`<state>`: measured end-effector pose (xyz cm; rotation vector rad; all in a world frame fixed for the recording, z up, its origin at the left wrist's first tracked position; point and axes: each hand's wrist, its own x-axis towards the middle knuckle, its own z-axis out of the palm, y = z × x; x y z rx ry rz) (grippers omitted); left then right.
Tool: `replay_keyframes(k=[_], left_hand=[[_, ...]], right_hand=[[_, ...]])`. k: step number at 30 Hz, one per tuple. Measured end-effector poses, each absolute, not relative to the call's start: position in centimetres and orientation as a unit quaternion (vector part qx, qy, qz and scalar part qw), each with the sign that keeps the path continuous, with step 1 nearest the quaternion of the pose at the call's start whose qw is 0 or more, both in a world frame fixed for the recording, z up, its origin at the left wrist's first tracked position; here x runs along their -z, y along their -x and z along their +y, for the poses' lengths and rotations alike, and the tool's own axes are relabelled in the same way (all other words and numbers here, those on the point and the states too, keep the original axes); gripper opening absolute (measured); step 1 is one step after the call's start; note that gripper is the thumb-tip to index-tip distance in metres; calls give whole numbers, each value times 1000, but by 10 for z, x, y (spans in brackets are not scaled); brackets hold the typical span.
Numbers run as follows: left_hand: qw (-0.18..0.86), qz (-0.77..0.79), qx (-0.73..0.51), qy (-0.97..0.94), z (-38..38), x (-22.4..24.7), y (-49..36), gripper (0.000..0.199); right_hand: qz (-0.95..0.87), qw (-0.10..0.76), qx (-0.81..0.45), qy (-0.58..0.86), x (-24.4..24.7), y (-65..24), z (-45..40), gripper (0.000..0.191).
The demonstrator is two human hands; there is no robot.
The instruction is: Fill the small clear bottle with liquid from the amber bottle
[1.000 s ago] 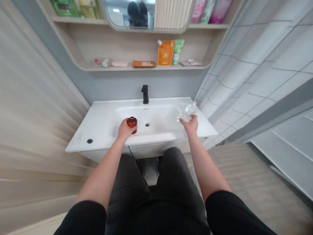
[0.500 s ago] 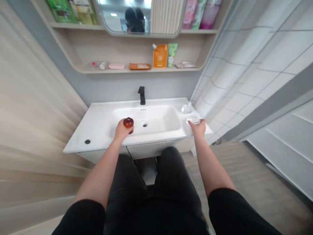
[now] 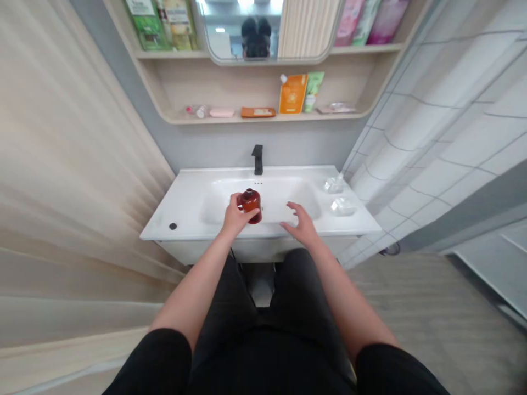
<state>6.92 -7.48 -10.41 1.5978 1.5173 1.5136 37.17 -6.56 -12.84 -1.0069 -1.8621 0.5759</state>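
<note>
An amber-brown bottle (image 3: 251,204) with an uncapped-looking neck is held upright over the left part of the white sink (image 3: 280,197). My left hand (image 3: 240,215) is wrapped round it from the left, thumb across its front. To the right of the bottle, my right hand (image 3: 300,222) hangs over the basin's front with its fingers apart and nothing in them. A clear container (image 3: 343,207) rests on the counter at the right, and a clear bottle (image 3: 334,185) stands behind it.
The black faucet (image 3: 257,159) rises behind the basin. A small black round piece (image 3: 173,226) lies on the left counter. Above, a wall shelf (image 3: 255,120) holds an orange pouch (image 3: 293,94), a green tube (image 3: 313,91) and small packs. A curtain hangs at the left.
My right hand has left the clear container and moved left toward the bottle, empty. My left hand has brought the amber bottle nearer the middle of the basin. The view has shifted.
</note>
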Motion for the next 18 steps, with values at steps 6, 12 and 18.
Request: replay_keyframes(k=[6,12,18], left_hand=[[337,500,-558,-570,-98,105,-102,84],[175,621,-521,-559,-110,94,10,46],[15,810,-397,-431,-142,73,188,30]], right_hand=[[-739,447,-399,309,118,-274,-53,107],[-691,466,-385,397,130,-265,-32,96],[-647,495,-414,406,149,-269,-22,98]])
